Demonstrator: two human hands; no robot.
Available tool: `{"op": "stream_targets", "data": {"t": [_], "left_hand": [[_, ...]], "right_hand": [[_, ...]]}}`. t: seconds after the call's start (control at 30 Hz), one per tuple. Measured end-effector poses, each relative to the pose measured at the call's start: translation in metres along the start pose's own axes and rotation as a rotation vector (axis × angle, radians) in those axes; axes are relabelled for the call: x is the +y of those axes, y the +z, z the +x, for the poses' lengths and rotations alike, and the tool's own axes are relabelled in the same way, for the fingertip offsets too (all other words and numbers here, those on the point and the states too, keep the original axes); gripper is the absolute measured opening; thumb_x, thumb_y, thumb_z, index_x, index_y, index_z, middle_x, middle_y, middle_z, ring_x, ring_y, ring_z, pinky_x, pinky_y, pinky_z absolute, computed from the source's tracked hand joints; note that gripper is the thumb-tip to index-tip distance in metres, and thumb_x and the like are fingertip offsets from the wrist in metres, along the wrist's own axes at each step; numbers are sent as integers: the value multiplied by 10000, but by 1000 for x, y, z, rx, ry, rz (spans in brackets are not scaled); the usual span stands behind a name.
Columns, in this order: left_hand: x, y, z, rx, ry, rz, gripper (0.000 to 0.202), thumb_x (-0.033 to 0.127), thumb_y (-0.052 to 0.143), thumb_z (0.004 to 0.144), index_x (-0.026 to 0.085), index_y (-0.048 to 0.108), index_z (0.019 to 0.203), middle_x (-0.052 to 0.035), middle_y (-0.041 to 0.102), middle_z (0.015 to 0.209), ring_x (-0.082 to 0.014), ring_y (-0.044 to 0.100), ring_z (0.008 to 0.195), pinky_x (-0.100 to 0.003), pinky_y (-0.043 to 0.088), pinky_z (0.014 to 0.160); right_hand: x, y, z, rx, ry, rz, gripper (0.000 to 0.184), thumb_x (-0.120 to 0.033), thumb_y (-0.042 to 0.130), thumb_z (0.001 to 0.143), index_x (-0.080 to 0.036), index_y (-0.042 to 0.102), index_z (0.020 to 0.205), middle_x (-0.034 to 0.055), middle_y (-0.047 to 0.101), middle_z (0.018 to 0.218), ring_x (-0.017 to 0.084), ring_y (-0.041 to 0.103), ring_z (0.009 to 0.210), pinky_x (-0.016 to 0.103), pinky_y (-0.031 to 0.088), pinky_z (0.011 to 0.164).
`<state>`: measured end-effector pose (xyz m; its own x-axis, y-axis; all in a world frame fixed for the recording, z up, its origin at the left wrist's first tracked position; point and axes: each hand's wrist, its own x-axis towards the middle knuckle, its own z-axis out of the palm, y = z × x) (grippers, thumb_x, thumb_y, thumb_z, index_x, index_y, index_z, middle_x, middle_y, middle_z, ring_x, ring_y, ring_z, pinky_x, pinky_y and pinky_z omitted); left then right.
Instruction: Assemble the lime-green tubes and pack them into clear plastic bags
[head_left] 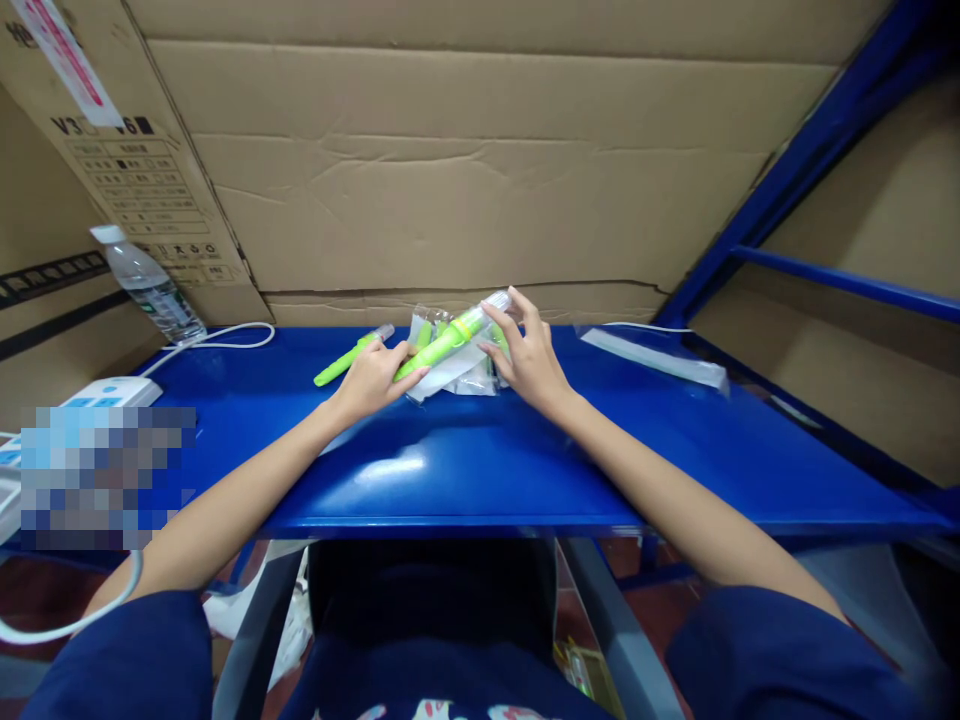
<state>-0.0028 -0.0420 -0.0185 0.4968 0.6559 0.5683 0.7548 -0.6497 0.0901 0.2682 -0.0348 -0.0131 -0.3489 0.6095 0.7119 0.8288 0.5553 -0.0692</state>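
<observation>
A bright green stick with a clear, ridged end (448,340) is held between both hands, tilted up toward the right. My left hand (373,378) grips its lower green end. At the clear end, the fingers of my right hand (531,352) are closed around the tip. A second green stick with a clear end (349,358) lies on the table just behind my left hand. Behind the held stick is a pile of clear plastic packets (472,378), some with green pieces inside; the stick and my hands partly cover it.
The blue table (480,460) has cardboard walls (480,180) around it. A long clear-and-white wrapper (652,360) lies at the right. On the left are a water bottle (154,290), a white power strip (112,392) and a white cable (232,337). A blue frame post (780,190) slants up at right.
</observation>
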Motion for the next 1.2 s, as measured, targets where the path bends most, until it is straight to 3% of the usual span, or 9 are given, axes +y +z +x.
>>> {"op": "stream_targets", "data": {"t": [0.2,0.37,0.5,0.7,0.8,0.9,0.97,1.1,1.2], "left_hand": [[-12,-4,0,5,54,0,468,538,394,1006,140,609,1127,-119,719,991,-238,640,812,-386,463,872],[-14,-6,1,61,109,-29,476,499,369,1029,122,604,1199,-148,711,1116,-261,663,998,-388,455,928],[-19,-4,0,99,117,-34,447,479,402,1025,135,616,1213,-139,715,1129,-264,659,1030,-384,462,922],[-20,-2,-2,112,109,-33,365,416,446,1019,165,619,1221,-126,713,1149,-261,658,1058,-388,469,924],[-13,-4,-2,116,145,-19,341,414,476,1011,166,635,1183,-122,714,1140,-255,661,1058,-375,473,900],[-3,-6,-1,90,171,-18,333,426,476,1011,184,652,1158,-118,714,1132,-250,665,1060,-372,474,890],[2,-5,1,91,175,-48,338,446,489,1003,197,645,1170,-114,707,1131,-251,660,1072,-379,478,905],[1,-6,4,201,-11,-163,497,518,583,927,181,530,1288,-140,639,1227,-247,639,1056,-379,500,890],[-5,-12,6,112,-221,-224,445,552,507,939,148,573,1115,-115,676,1024,-206,638,854,-329,493,773]], "right_hand": [[13,-1,1,35,-23,26,549,-378,452,1010,-284,352,1542,176,473,1381,347,532,1239,537,470,1025],[19,-4,0,-64,-123,48,420,-338,438,1017,-195,503,1406,164,569,1198,304,607,1073,442,527,928],[20,-7,1,-149,-186,-8,362,-341,442,1013,-163,573,1301,155,622,1081,299,636,940,413,540,828],[24,-9,1,-203,-204,-16,376,-321,461,992,-142,594,1296,166,674,1113,304,667,945,413,540,813],[18,-5,0,-263,-248,-20,477,-290,493,961,-127,522,1408,190,676,1232,326,664,1036,443,527,861],[4,2,-3,-317,-295,-34,626,-418,515,977,-133,392,1520,180,682,1261,323,679,1020,432,524,854],[-4,4,-4,-334,-312,-58,640,-515,493,989,-167,397,1517,153,710,1212,307,695,959,410,522,832],[-1,0,-1,-258,-234,-120,594,-547,471,994,-134,487,1420,174,709,1199,297,697,924,374,509,810],[17,-6,2,-201,-83,-181,541,-529,475,986,-123,527,1338,175,725,1091,300,691,830,371,497,748]]}}
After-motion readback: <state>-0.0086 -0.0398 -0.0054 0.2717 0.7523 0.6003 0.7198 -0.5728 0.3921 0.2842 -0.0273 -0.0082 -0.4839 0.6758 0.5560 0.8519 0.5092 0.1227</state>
